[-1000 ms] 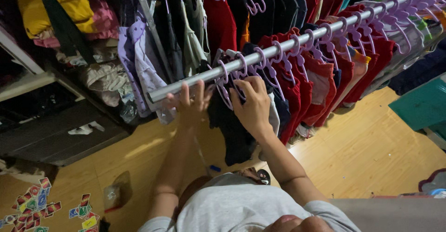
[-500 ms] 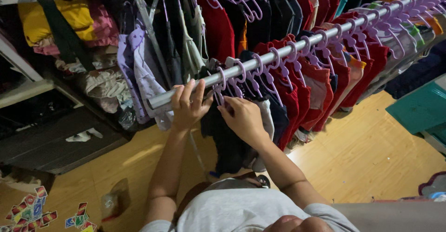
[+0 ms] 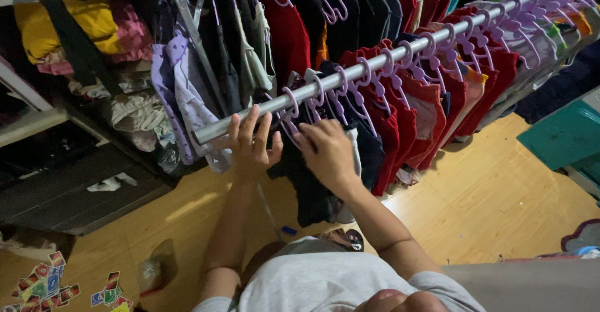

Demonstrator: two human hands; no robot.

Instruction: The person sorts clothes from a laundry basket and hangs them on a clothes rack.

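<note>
A person is looking down over their own grey shirt [image 3: 325,284] at 2 bare hands raised to a clothes rail. The left hand [image 3: 251,146] is reaching up with fingers spread and loose, fingertips touching the underside of the grey metal rail [image 3: 350,73], gripping nothing. The right hand [image 3: 326,153] is sitting just beside it, fingers curled and pinching the top of a dark garment [image 3: 312,193] that is hanging from the rail directly under both hands. Whether that hand is also holding the hanger itself cannot be told.

A pale purple plastic hanger [image 3: 290,109] is hooking over the rail between the 2 hands, just above the fingertips. Beyond the right hand, a long row of red shirts [image 3: 400,121] on matching purple hangers is running up and away along the rail. Beyond the left hand, the rail is ending, and lilac clothes [image 3: 181,93] are hanging from a slanted grey post near that end. Further out past the left hand, folded yellow and pink clothes [image 3: 87,21] are lying on a shelf.

Below both hands, a wooden floor [image 3: 487,193] is showing. Well away from the left hand, near the person's left elbow, scattered colourful cards [image 3: 47,284] are lying on the floor. Well off past the right arm, a teal box [image 3: 562,134] is standing on the floor.
</note>
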